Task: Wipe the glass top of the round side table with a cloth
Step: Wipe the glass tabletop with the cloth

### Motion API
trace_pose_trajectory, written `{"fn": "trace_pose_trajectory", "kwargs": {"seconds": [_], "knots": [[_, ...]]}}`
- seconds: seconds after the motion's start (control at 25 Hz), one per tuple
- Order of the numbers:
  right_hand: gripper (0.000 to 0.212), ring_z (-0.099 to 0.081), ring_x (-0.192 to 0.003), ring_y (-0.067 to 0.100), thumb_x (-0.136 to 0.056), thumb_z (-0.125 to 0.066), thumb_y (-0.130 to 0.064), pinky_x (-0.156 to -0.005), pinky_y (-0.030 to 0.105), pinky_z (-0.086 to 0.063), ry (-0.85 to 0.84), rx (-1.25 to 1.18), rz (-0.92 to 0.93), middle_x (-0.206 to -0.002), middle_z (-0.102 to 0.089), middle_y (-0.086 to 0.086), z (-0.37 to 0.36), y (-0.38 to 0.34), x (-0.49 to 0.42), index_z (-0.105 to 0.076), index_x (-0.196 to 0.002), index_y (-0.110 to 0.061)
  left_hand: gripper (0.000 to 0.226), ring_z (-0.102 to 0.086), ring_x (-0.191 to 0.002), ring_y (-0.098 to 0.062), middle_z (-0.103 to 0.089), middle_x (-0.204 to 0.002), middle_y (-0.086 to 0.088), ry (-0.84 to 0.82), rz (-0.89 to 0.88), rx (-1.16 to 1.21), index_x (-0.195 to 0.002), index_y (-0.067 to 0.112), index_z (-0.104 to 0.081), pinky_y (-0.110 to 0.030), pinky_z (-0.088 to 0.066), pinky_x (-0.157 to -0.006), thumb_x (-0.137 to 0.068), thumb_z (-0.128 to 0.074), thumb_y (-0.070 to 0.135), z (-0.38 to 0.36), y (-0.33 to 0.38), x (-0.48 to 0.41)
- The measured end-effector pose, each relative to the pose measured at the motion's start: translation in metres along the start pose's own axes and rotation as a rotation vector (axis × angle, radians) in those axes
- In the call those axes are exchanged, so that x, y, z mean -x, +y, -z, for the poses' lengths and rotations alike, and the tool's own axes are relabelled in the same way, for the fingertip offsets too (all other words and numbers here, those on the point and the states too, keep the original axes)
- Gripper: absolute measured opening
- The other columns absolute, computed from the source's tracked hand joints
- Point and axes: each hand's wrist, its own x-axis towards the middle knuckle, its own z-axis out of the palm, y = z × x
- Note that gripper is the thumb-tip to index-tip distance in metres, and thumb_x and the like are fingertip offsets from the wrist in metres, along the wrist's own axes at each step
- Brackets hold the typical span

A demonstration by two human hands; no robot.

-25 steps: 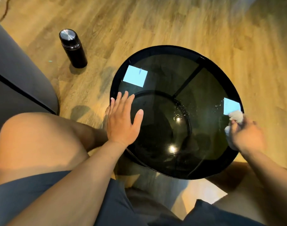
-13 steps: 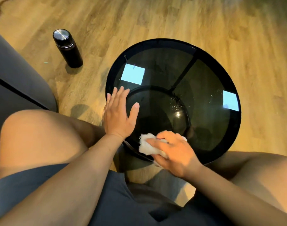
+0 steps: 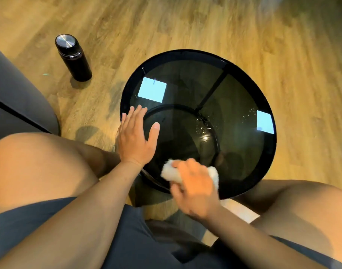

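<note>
— While the person sits with knees either side of it, where is the cloth (image 3: 173, 172)?

— Under the right hand (image 3: 195, 188), at the near edge of the round counter (image 3: 271, 171). White, bunched up. It shows at both sides of the hand: a lump to the left, a smaller bit to the right.

— Grip?

— Fingers (image 3: 180, 165) of the right hand curled down over the cloth, closed on it, pressing it to the glass top (image 3: 185, 84). The hand is a little blurred.

— And the left hand (image 3: 135, 138)?

— Flat on the glass at the left rim. Fingers straight and close together, thumb spread wide toward the centre. Nothing held.

— State of the glass?

— Dark, smoky, see-through. A black frame ring and struts show beneath it. Two pale square reflections, one at far left, one at the right edge. Small droplets (image 3: 203, 125) glint near the middle and toward the right square.

— Anything else about?

— A dark flask (image 3: 74, 58) with a metal cap stands upright on the wooden floor (image 3: 185, 22), well apart from the counter, off to the far left. A grey sofa (image 3: 16, 94) edges in at the left. The person wears dark shorts (image 3: 137, 239).
</note>
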Motion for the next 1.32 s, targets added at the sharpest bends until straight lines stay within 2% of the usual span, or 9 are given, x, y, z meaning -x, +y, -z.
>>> {"fn": "trace_pose_trajectory", "kwargs": {"seconds": [0.12, 0.24, 0.36, 0.48, 0.56, 0.76, 0.88, 1.2, 1.32], "knots": [[0.046, -0.054, -0.083, 0.022, -0.083, -0.059, -0.035, -0.074, 0.039, -0.048, -0.064, -0.058, 0.280, -0.099, -0.056, 0.005, -0.002, -0.020, -0.019, -0.051, -0.127, -0.025, 0.064, -0.027, -0.149, -0.023, -0.044, -0.154, -0.007, -0.005, -0.010, -0.011, -0.143, 0.014, -0.046, -0.044, -0.013, -0.125, -0.095, -0.028, 0.053, 0.002, 0.003, 0.001], [0.048, -0.058, -0.085, 0.028, -0.080, -0.056, -0.032, -0.072, 0.041, -0.048, -0.086, 0.074, 0.400, -0.101, -0.060, 0.008, 0.016, 0.050, 0.001, -0.046, -0.127, -0.029, 0.066, -0.024, -0.151, -0.024, -0.040, -0.157, -0.004, -0.038, 0.008, -0.038, -0.145, 0.019, -0.043, -0.046, -0.013, -0.125, -0.094, -0.025, 0.057, -0.001, 0.001, 0.001], [0.045, -0.060, -0.090, 0.035, -0.087, -0.059, -0.027, -0.074, 0.044, -0.049, -0.043, 0.254, -0.011, -0.106, -0.058, 0.012, 0.052, 0.154, -0.005, -0.042, -0.129, -0.026, 0.068, -0.024, -0.151, -0.025, -0.039, -0.157, -0.003, -0.037, 0.023, -0.037, -0.145, 0.021, -0.042, -0.050, -0.017, -0.123, -0.093, -0.024, 0.060, -0.002, -0.001, 0.001], [0.039, -0.058, -0.091, 0.045, -0.093, -0.052, -0.032, -0.074, 0.043, -0.044, 0.046, 0.144, -0.543, -0.112, -0.055, 0.023, 0.067, 0.194, -0.028, -0.038, -0.127, -0.019, 0.068, -0.027, -0.150, -0.025, -0.041, -0.156, -0.004, -0.030, 0.035, -0.023, -0.144, 0.021, -0.044, -0.052, -0.018, -0.122, -0.093, -0.024, 0.061, -0.002, 0.000, -0.001], [0.036, -0.058, -0.091, 0.046, -0.094, -0.051, -0.032, -0.073, 0.043, -0.044, 0.157, 0.114, -0.599, -0.111, -0.054, 0.024, 0.051, 0.163, -0.036, -0.043, -0.125, -0.015, 0.066, -0.030, -0.148, -0.025, -0.044, -0.154, -0.005, -0.012, 0.026, 0.003, -0.143, 0.018, -0.046, -0.050, -0.019, -0.123, -0.094, -0.026, 0.058, -0.001, 0.002, 0.000], [0.042, -0.059, -0.086, 0.030, -0.086, -0.050, -0.043, -0.069, 0.038, -0.045, -0.017, 0.032, -0.047, -0.101, -0.056, 0.006, 0.007, -0.002, -0.023, -0.047, -0.126, -0.029, 0.062, -0.035, -0.146, -0.025, -0.050, -0.150, -0.008, 0.011, 0.005, 0.027, -0.140, 0.014, -0.050, -0.046, -0.018, -0.124, -0.096, -0.029, 0.052, 0.001, 0.004, 0.001], [0.045, -0.059, -0.082, 0.025, -0.082, -0.053, -0.041, -0.069, 0.039, -0.051, -0.084, 0.050, 0.305, -0.096, -0.059, 0.004, 0.006, -0.010, -0.029, -0.054, -0.124, -0.024, 0.061, -0.035, -0.146, -0.024, -0.050, -0.149, -0.007, 0.008, -0.003, 0.011, -0.140, 0.014, -0.050, -0.046, -0.018, -0.124, -0.096, -0.029, 0.051, 0.001, 0.005, 0.002], [0.036, -0.061, -0.088, 0.042, -0.087, -0.045, -0.045, -0.071, 0.041, -0.048, 0.099, 0.210, -0.447, -0.102, -0.063, 0.020, 0.082, 0.207, -0.101, -0.049, -0.116, -0.024, 0.058, -0.036, -0.145, -0.023, -0.050, -0.149, -0.004, 0.001, 0.017, 0.006, -0.140, 0.018, -0.049, -0.051, -0.023, -0.121, -0.096, -0.030, 0.051, 0.001, 0.004, 0.001], [0.047, -0.061, -0.095, 0.045, -0.082, -0.037, -0.044, -0.080, 0.046, -0.050, 0.151, 0.185, -0.667, -0.106, -0.065, 0.024, 0.088, 0.215, -0.114, -0.052, -0.117, -0.016, 0.057, -0.040, -0.143, -0.022, -0.053, -0.147, -0.004, 0.017, 0.016, 0.015, -0.139, 0.017, -0.050, -0.047, -0.022, -0.122, -0.097, -0.032, 0.050, 0.002, 0.005, 0.001]]}}
